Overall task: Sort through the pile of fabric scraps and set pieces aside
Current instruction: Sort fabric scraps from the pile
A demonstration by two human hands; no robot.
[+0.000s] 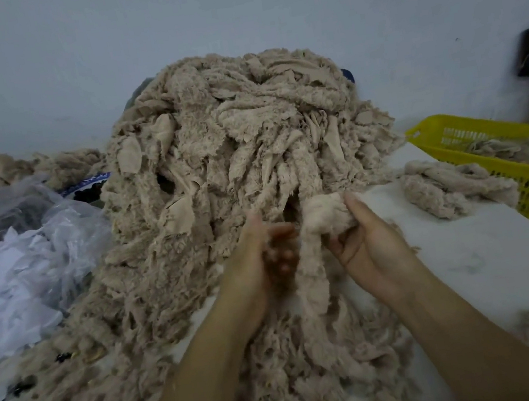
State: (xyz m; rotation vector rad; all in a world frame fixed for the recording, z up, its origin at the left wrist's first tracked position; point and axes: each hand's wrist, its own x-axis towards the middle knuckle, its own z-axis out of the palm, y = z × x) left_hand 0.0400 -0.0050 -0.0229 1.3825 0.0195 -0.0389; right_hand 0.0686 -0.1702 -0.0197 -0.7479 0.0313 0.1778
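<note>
- A person's right hand (368, 236) grips the bunched upper end of a long strip (312, 279) of beige plush at the near foot of the pile of fabric scraps (230, 143), with the fingers curled round the wad and the thumb raised against it.
- The strip's long axis runs from that grip straight back toward the person. It trails over the low spill of scraps at the pile's near edge, with its far end apparently still caught in the pile.
- The left hand (257, 256) hovers just to the left of the strip, palm turned toward it and fingers loosely curled. Motion blur makes it impossible to tell whether they touch or pinch the fabric.
- The right hand already has the hold, and it is on the side of the pile where sorted pieces lie. Freeing the strip will probably mean pulling it toward the person and then carrying it rightward.
- To the right of the pile, a yellow basket (452, 131) holds a shallow layer of similar beige pieces and is far from full.
- Between the pile and the basket, a small heap (453, 189) of plush pieces rests on the white table (473, 272), against the basket's near wall.
- To the left of the pile lie crumpled clear plastic bags (26, 270). More beige scraps sit behind them, by the wall.
</note>
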